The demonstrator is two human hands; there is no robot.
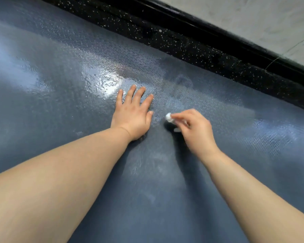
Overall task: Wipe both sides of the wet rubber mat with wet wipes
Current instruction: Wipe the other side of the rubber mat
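Observation:
A blue-grey rubber mat [60, 106] fills most of the head view, textured and shiny with wet patches near its middle. My left hand [132, 113] lies flat on the mat, fingers straight and spread, pressing it down. Just to its right, my right hand [194, 128] pinches a small balled-up white wet wipe [168, 117] between thumb and fingertips, with the wipe at the mat's surface. Most of the wipe is hidden by the fingers.
Beyond the mat's far edge runs a black speckled floor strip [182, 42], then a black skirting [235, 44] and a pale grey wall [253, 16] at the top right. A bright wet glare [109, 84] sits just ahead of my left hand.

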